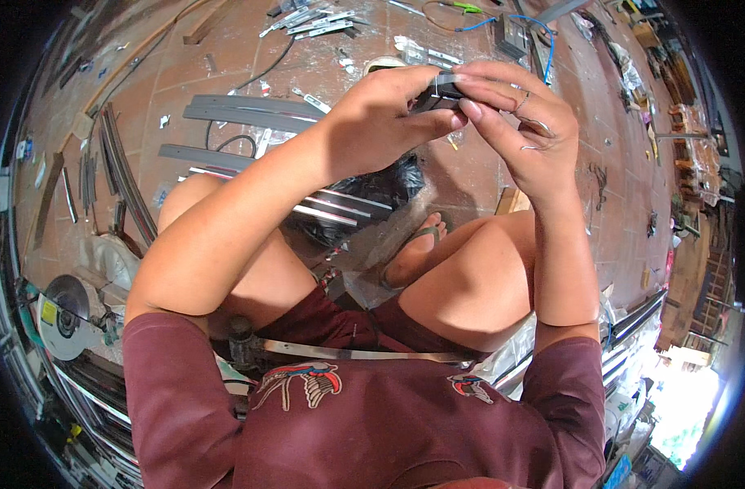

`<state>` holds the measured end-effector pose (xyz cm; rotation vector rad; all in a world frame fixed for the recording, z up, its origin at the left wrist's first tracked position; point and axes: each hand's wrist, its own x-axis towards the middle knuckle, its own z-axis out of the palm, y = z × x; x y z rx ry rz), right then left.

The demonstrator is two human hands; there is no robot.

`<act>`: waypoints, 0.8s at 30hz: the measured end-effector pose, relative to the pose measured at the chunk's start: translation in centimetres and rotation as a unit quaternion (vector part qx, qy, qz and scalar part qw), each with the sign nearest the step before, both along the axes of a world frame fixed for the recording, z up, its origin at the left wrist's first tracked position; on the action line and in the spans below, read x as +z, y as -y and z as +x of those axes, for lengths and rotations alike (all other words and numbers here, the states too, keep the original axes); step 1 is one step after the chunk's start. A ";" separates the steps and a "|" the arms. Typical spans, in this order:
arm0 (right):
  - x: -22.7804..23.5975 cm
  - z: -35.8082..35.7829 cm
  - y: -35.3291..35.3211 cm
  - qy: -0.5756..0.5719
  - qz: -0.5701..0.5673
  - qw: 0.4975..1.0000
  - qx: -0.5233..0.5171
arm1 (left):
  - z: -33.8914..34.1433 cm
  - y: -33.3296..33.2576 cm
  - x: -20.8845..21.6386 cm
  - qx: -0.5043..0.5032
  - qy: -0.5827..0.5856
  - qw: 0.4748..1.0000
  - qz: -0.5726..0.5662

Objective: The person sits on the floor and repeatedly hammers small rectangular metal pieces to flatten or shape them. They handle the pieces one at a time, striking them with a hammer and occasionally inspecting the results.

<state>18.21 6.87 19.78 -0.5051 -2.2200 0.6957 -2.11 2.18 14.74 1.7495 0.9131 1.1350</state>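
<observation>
My left hand [380,110] and my right hand [523,122] meet above the floor, in front of my knees. Between them is a short dark grey piece [446,84] with a lighter edge, pinched by the fingers of both. The left thumb and forefinger close on its near left side, while the right fingertips press its right end. Much of the piece is covered by fingers, so its kind cannot be made out. Behind the hands, a pale round container [384,62] shows only its rim.
Long grey strips [250,106] lie on the tiled floor at left, near a black plastic bag [397,181]. A hammer [242,332] lies across my lap. A large cutting disc [65,314] stands at lower left. Farther off are white packets [323,24] and a blue cable [551,49].
</observation>
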 end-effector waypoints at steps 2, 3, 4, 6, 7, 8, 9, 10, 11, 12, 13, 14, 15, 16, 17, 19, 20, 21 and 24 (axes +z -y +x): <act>-0.2 -0.1 0.0 -0.007 0.004 1.000 -0.001 | 0.1 0.0 -0.2 0.003 0.020 1.000 -0.020; -0.2 -0.2 0.0 -0.004 0.004 1.000 -0.008 | 0.1 0.0 -0.1 0.008 0.013 1.000 -0.026; -0.3 -0.3 0.0 -0.002 0.004 1.000 -0.015 | 0.0 0.0 0.1 0.012 0.007 0.999 -0.033; -0.3 -0.3 0.2 0.000 0.001 1.000 -0.025 | 0.0 0.0 0.2 0.016 -0.006 0.999 -0.045; -0.3 -0.3 0.2 0.002 0.000 1.000 -0.029 | -0.1 0.0 0.1 0.015 -0.013 0.998 -0.051; -0.4 -0.3 0.2 0.015 0.021 0.999 -0.033 | -0.1 0.0 0.1 0.015 -0.019 0.998 -0.057; -0.4 -0.2 0.2 0.029 0.042 0.998 -0.037 | 0.0 0.0 0.0 0.017 -0.016 0.998 -0.062; -0.5 -0.1 0.2 0.043 0.064 0.996 -0.041 | 0.0 0.0 0.0 0.018 -0.013 0.997 -0.068; -0.6 -0.1 0.3 0.047 0.064 0.996 -0.040 | 0.1 0.0 0.0 0.019 -0.009 0.997 -0.073; -0.6 -0.3 0.4 0.051 0.065 0.996 -0.040 | 0.0 -0.1 -0.1 0.015 0.013 0.996 -0.088; -0.5 -0.5 0.5 0.054 0.067 0.996 -0.039 | -0.1 -0.3 -0.4 0.010 0.036 0.994 -0.103; -0.3 -0.6 0.7 0.036 0.066 0.996 -0.041 | -0.3 -0.4 -0.6 0.006 0.058 0.991 -0.118; 0.1 -0.6 1.0 0.020 0.066 0.997 -0.041 | -0.3 -0.5 -0.6 0.022 0.045 0.996 -0.077; 0.6 -0.6 1.3 0.004 0.065 0.997 -0.041 | -0.3 -0.6 -0.7 0.020 0.047 0.994 -0.095; 0.7 -0.6 1.5 -0.029 0.076 0.995 -0.060 | -0.4 -0.7 -0.7 0.019 0.049 0.992 -0.112; 0.8 0.9 1.8 -0.072 0.044 0.995 -0.060 | -0.4 -0.9 -0.9 0.022 0.051 0.990 -0.126; 0.7 1.8 1.8 -0.094 0.026 0.994 -0.059 | -0.5 -1.0 -1.0 0.027 0.055 0.990 -0.127; 0.2 2.7 1.7 -0.089 0.011 0.994 -0.062 | -0.7 -1.0 -1.0 0.032 0.057 0.989 -0.130; -1.3 4.8 2.2 -0.024 -0.199 0.979 -0.022 | -1.2 -1.1 -0.9 0.078 0.038 0.991 -0.105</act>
